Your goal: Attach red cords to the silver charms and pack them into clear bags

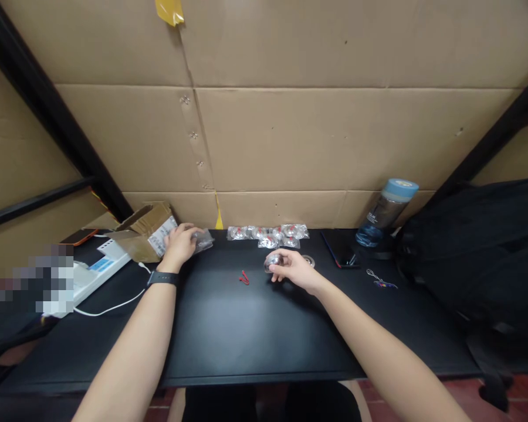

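Note:
My right hand point(293, 269) is above the middle of the black table, its fingers closed around a small round, shiny, silver-coloured piece point(273, 262); its exact kind is unclear. Beneath that hand, partly covered, a silver ring-shaped piece point(308, 261) lies on the table. Beside the cardboard box, my left hand point(181, 243) has its bent fingers on a crumpled clear plastic bag point(203, 240). A short red cord point(244, 278) rests between the two hands. Several round silver pieces in clear wrappers with red marks point(269, 240) lie along the back.
The open cardboard box point(141, 237) stands at the left, near a white power strip point(94, 275) with a cable. Toward the right are a dark phone point(341, 249), a water bottle with a blue lid point(385, 214), a small corded trinket point(383, 284) and a black backpack point(479, 264).

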